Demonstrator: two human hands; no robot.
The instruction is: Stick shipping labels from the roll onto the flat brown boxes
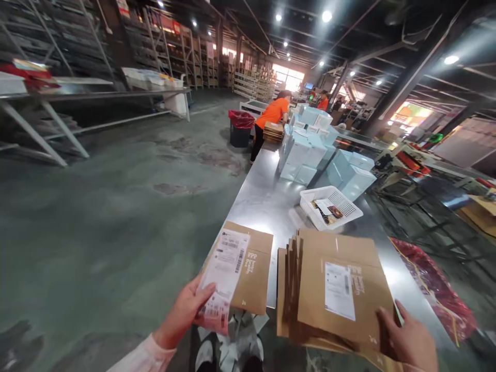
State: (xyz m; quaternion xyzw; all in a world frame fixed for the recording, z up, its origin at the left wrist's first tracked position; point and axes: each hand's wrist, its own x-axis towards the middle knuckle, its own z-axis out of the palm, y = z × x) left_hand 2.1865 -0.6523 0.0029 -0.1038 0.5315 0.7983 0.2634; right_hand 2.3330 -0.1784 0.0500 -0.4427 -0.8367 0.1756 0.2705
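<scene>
At the near end of the metal table (251,202) lies a flat cardboard piece (259,258) with printed text. My left hand (189,310) pinches a long white shipping label sheet (222,268) over its left part, thumb on top. To the right is a stack of flat cardboard pieces (310,289), the top one bearing a white label (339,290). My right hand (411,333) is at the stack's lower right edge, thumb and fingers around the cardboard edge.
Beyond the stack is a white basket (306,199) with printed cards, then piled pale blue boxes (300,155). A person in orange (273,113) bends over the far end beside a lined bin (240,135). Red plastic (437,294) hangs at right.
</scene>
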